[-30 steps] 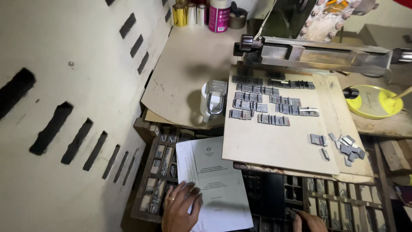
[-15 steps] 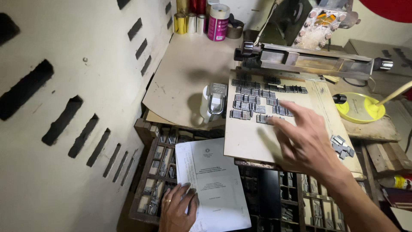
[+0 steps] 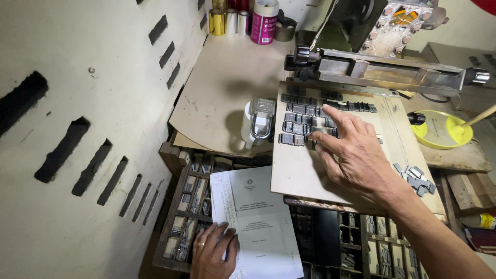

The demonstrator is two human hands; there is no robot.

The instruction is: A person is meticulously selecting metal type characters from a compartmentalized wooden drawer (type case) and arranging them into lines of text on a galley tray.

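My right hand [image 3: 354, 150] reaches over a pale board [image 3: 297, 170], fingers spread, fingertips on the rows of small grey metal type blocks [image 3: 305, 116] set out on it. Whether a block is pinched between the fingers I cannot tell. My left hand [image 3: 213, 253], a ring on one finger, lies flat on the lower edge of a printed white paper sheet [image 3: 256, 217]. The sheet rests on a wooden type case [image 3: 188, 206] with many small compartments.
A white jug with a metal handle [image 3: 258, 124] stands left of the board. A loose heap of type blocks [image 3: 416, 178] lies at the board's right. A metal press bar [image 3: 382, 70] spans the back; a yellow dish [image 3: 442, 132] sits right; tins and a tape roll [image 3: 263, 20] stand behind.
My right hand rose from the lower type case, moved up across the board and now touches the set rows of type. My left hand stayed on the paper.
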